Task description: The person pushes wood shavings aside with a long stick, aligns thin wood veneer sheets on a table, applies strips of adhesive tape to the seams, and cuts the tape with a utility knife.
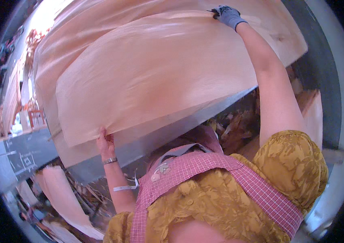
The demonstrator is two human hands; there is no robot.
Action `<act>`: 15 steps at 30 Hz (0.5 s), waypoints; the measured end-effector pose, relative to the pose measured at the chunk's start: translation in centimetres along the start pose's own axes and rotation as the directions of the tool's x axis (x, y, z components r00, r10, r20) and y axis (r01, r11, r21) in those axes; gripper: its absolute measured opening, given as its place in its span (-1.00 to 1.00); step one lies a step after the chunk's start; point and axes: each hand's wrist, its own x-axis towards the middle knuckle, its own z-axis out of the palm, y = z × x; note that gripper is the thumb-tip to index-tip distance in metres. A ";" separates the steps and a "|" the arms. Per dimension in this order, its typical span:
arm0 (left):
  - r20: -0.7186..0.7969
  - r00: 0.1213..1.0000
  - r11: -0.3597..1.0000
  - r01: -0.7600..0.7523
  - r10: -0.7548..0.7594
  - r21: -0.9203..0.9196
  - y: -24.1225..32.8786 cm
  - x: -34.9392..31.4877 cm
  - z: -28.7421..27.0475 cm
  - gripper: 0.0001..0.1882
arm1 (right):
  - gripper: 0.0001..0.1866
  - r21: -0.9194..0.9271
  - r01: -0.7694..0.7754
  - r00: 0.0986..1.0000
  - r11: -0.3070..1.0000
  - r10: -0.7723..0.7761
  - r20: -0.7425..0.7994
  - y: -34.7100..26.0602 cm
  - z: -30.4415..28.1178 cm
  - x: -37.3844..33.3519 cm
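Observation:
A large, thin, pale tan wood veneer sheet (155, 77) lies over other sheets in front of me, slightly wavy. My left hand (106, 142), bare and with a watch at the wrist, pinches its near left edge between thumb and fingers. At the far right my right hand (227, 17) wears a grey-blue glove with dark fingers and reaches across to the sheet's far edge. Its fingers are curled in. A small dark tip sticks out to their left; whether it is a tool or part of the glove, I cannot tell.
Beneath the sheets runs a grey metal table edge (216, 110). Wood scraps (236, 127) lie below it on the right. Another veneer strip (64, 194) and loose offcuts are at lower left, near a grey beam (28, 154). Veneer pieces (32, 44) pile up at far left.

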 end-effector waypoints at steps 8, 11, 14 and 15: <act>-0.278 0.950 0.989 -0.145 0.144 0.016 -8.3 -0.9 4.6 -0.88 | -0.58 0.094 0.281 0.794 0.955 -0.176 -0.582 7.7 8.2 1.5; -0.265 0.964 0.979 -0.048 -0.007 -0.199 -9.8 -3.3 5.3 -0.77 | -0.51 0.306 0.379 0.843 0.873 -0.190 -0.503 9.4 8.0 -7.4; -0.162 0.986 0.993 0.008 -0.027 -0.115 -13.1 -5.8 10.5 -0.61 | -0.42 0.432 0.411 0.908 0.803 -0.318 -0.273 13.2 12.1 -15.7; -0.157 0.986 0.989 0.027 -0.050 -0.143 -13.9 -6.3 12.0 -0.63 | -0.37 0.486 0.365 0.931 0.794 -0.326 -0.166 14.1 12.9 -17.8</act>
